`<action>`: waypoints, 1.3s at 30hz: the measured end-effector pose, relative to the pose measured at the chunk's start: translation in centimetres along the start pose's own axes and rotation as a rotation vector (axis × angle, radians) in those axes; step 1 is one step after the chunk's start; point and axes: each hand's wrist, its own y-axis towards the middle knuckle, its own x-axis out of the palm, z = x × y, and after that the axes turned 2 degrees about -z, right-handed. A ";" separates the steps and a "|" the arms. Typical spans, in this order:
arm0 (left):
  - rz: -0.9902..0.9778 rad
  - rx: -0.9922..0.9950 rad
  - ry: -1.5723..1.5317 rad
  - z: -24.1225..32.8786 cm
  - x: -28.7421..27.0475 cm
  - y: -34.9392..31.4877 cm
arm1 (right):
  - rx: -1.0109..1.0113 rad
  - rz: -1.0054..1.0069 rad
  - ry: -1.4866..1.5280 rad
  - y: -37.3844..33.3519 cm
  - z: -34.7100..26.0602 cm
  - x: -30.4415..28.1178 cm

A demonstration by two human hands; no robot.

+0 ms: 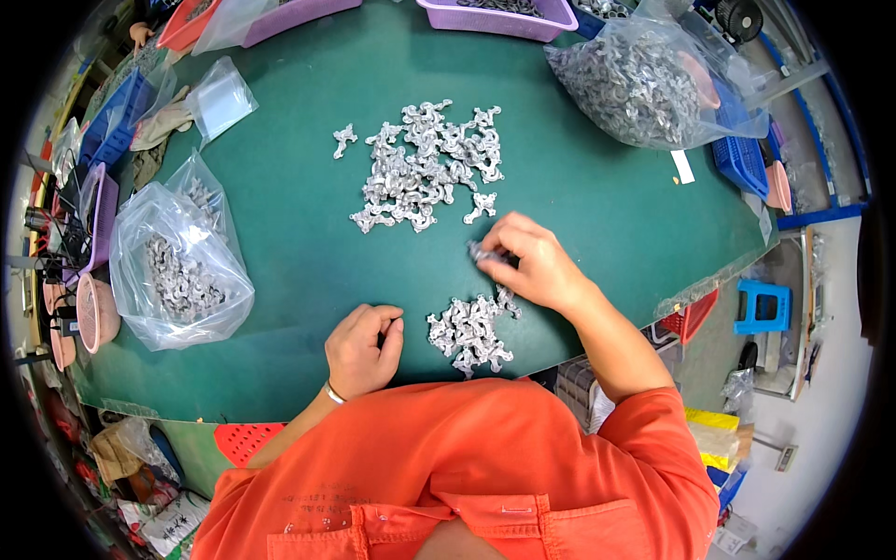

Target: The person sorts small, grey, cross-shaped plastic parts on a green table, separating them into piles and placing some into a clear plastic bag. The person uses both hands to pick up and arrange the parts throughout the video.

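My right hand [537, 264] is over the middle of the green table, its fingertips pinching a small silver-grey metal part [478, 251]. Just beyond it lies a single three-armed metal part [481, 207], beside a large loose heap of the same parts [411, 173]. Closer to me, below my right hand, is a smaller pile of metal parts [469, 331]. My left hand [364, 351] rests near the table's front edge, left of that small pile. Its fingers are curled in, and nothing shows between them.
A clear bag of metal parts [187, 271] lies at the left; a bigger full bag [635, 89] sits at the far right by a blue basket [742, 168]. Purple trays [504, 21] line the far edge. A blue stool [763, 306] stands on the floor at right.
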 end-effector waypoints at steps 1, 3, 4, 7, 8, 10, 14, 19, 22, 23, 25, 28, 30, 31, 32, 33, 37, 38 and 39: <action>-0.002 0.006 0.006 0.1 0.0 0.0 | 0.076 -0.100 0.124 -0.1 -0.6 -0.4; -0.005 0.019 0.018 0.2 -0.1 0.1 | 0.022 0.054 0.000 -0.1 0.9 -1.0; -0.007 0.021 0.020 0.2 -0.1 0.2 | 0.148 0.137 0.001 -0.1 1.1 -1.4; -0.011 0.018 0.023 0.3 -0.1 0.2 | 0.366 0.209 0.066 0.0 1.5 -2.3; -0.010 0.012 0.024 0.3 -0.1 0.2 | 0.311 0.177 0.038 0.0 1.1 -2.2; -0.009 0.010 0.025 0.3 -0.1 0.2 | 0.202 0.116 -0.019 -0.1 0.4 -1.5; -0.007 0.026 0.027 0.2 -0.1 0.3 | 0.080 0.024 -0.019 -0.4 -0.5 0.6; -0.013 0.009 0.026 0.4 -0.1 0.3 | 0.314 -0.188 0.342 -0.3 -0.4 0.6; -0.013 0.010 0.029 0.4 -0.2 0.3 | 0.505 -0.406 0.587 0.2 0.0 -1.9; -0.013 0.010 0.031 0.5 -0.2 0.3 | 0.503 -0.447 0.509 0.5 0.0 -2.4; -0.007 0.020 0.026 0.5 -0.1 0.3 | 0.333 -0.110 0.075 1.5 0.0 -2.0; 0.008 0.039 0.013 0.1 0.1 0.3 | 0.202 0.105 -0.211 3.2 0.8 -0.4; 0.015 0.038 0.008 0.0 0.2 0.2 | 0.138 0.068 -0.268 3.5 1.5 0.3; 0.011 0.031 0.005 0.1 0.1 0.2 | 0.087 0.050 -0.217 3.6 1.9 0.2; 0.007 0.024 0.002 0.2 0.1 0.2 | 0.036 0.032 -0.166 3.6 2.7 -0.2; 0.002 0.017 -0.002 0.2 0.0 0.2 | -0.015 0.014 -0.116 3.7 3.1 -0.6; 0.015 0.039 0.004 0.0 0.2 0.2 | 0.311 0.132 -0.081 4.1 2.4 -2.2; 0.013 0.037 0.006 0.0 0.2 0.2 | 0.243 0.156 -0.099 4.0 2.5 -1.8; 0.011 0.035 0.008 0.1 0.2 0.2 | 0.174 0.180 -0.117 3.7 2.7 -1.1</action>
